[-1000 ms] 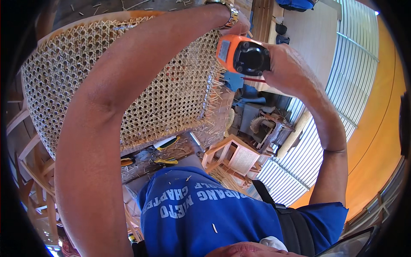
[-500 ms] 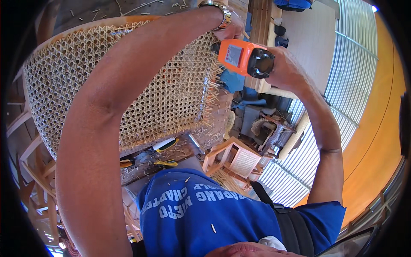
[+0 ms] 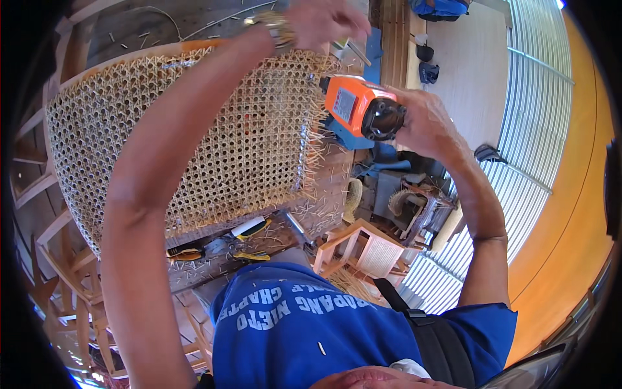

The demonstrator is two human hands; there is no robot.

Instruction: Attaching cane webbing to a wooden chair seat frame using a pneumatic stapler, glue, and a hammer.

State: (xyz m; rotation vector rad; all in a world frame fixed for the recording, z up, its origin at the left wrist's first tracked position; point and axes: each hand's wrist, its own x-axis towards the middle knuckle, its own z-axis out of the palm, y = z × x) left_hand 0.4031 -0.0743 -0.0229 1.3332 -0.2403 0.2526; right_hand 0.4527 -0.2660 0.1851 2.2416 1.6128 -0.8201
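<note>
My right hand is wrapped round a boxy orange power tool with a black end cap. Its dark nose points left, close to the right edge of a woven cane panel. Cut cane ends stick out raggedly along that edge, beside shiny silvery spots. Above the panel's far right corner is my left hand, smeared by motion, so whether its fingers hold anything is unclear. A metal-band watch is on that wrist, and the left forearm crosses over the panel.
On the bench's near side lie yellow-and-black handled tools and a metal tube-like tool. Loose cane scraps litter the wood. A small wooden chair with a cane panel stands below right. Wooden frames crowd the left.
My left hand has moved up and left, away from the tool's nose. My right hand and the orange tool have shifted slightly down and left in the picture.
</note>
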